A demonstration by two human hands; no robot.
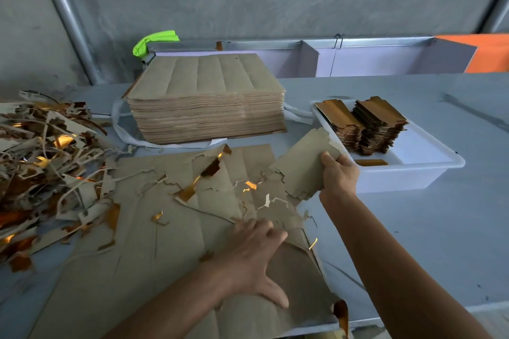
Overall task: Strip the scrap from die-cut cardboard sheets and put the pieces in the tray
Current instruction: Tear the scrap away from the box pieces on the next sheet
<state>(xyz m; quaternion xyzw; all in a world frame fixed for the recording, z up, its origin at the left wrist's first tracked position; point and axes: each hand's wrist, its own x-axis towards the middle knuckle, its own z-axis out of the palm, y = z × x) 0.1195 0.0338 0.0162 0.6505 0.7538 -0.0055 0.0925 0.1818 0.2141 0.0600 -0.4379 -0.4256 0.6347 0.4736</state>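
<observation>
On the table (413, 228) a torn die-cut sheet (165, 228) lies under the flat, released left hand (254, 253); beside the white tray (429, 165), the right hand (338, 176) has its grip pinching a cut piece (303, 168) by its near-right edge.

- grey table (413, 228); tall stack of sheets (206, 107) at its back
- scrap heap (41, 173) left of the stack
- torn sheet (165, 215) before it
- white tray (407, 170) to its right
</observation>
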